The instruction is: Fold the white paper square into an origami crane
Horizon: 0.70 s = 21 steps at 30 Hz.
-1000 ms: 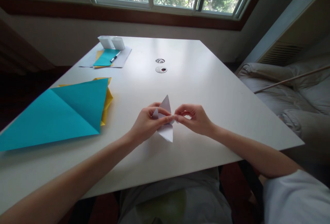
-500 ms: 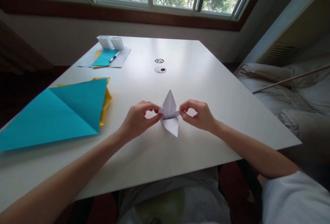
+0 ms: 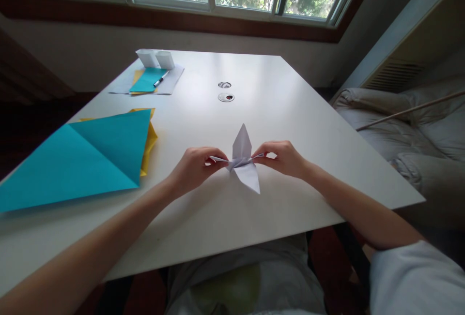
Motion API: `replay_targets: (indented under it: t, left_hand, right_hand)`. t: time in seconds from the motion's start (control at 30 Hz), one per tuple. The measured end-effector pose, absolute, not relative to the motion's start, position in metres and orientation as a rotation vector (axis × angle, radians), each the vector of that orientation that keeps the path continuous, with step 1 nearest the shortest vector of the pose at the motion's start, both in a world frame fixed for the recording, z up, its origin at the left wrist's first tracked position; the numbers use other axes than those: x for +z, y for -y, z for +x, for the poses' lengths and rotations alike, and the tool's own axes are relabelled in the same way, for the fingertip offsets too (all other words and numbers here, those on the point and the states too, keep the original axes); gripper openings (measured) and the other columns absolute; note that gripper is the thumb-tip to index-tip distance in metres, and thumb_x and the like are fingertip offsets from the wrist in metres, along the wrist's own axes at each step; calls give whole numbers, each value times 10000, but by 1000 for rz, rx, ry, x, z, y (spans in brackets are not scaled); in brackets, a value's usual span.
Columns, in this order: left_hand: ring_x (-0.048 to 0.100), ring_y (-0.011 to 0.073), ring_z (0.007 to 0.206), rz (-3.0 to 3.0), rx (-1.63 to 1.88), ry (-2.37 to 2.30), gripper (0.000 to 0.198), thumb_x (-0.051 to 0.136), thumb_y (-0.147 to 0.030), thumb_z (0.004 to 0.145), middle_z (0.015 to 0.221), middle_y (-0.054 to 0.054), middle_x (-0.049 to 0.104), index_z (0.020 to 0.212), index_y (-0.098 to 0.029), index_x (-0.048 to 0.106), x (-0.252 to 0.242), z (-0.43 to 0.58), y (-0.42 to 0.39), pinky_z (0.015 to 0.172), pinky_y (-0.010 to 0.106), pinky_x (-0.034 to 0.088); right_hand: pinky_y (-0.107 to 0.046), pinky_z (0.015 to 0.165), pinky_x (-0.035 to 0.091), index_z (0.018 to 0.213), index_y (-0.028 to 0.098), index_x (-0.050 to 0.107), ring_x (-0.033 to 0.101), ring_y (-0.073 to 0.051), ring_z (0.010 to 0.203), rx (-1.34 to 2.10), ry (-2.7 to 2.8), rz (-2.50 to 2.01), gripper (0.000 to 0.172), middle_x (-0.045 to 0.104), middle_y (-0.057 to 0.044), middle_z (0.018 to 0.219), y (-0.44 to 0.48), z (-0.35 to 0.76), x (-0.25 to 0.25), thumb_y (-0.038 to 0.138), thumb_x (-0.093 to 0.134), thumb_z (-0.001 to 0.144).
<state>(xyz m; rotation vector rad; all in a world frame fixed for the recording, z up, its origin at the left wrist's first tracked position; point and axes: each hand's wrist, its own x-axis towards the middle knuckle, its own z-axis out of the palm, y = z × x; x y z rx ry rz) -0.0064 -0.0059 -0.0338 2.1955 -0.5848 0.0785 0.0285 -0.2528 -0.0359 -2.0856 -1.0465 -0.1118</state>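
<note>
A folded white paper crane [image 3: 242, 146] is held up between my two hands over the near middle of the table. One of its broad pointed flaps stands upward, and another slants down toward me. My left hand [image 3: 198, 165] pinches a narrow point on the paper's left side, whose tip sticks out past the thumb and finger. On the other side, my right hand [image 3: 281, 157] grips the opposite narrow point between thumb and forefinger. Part of each point is hidden behind the fingers.
Left of my hands lies a large creased blue paper [image 3: 105, 150], with yellow folded paper [image 3: 148, 150] under it. Farther back are smaller coloured sheets [image 3: 147, 81], a pen [image 3: 161, 79] and two white paper boxes [image 3: 165, 59]. Two round cable holes [image 3: 225, 97] mark the white table [image 3: 290, 102].
Both hands have moved their pinches inward along the side points, so the left tip now shows beyond the fingers. The paper has shifted slightly right and turned a little.
</note>
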Motion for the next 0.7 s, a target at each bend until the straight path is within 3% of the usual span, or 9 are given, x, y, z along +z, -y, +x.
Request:
replay_targets:
  t: [0.37,0.57,0.7]
  left_hand:
    - [599,141,586,2126,-29,443,193,653,-382,702,652,10,666,691,-190,672,-35,2,-5,580,220,479]
    - [599,143,657,2030,25,411,212,652,-365,711,729,22,641,772,-162,626,-39,1,5,630,241,491]
    - [607,133,711,1870,205,184,367,713,-383,640,834,1,579,860,-180,500,-40,-1,14,616,243,511]
  right_hand:
    - [-188,564,457,795,173,657,603,-105,676,118,1013,-2083,146,677,-19,757,265,40,-35,302,591,780]
    - [-202,596,458,814,174,653,586,-107,669,-56,1027,-2067,137,668,-27,761,258,33,-34,290,589,778]
    - [-203,601,451,839,191,641,551,-94,617,-264,1029,-2094,116,647,-11,726,247,21,-33,267,579,776]
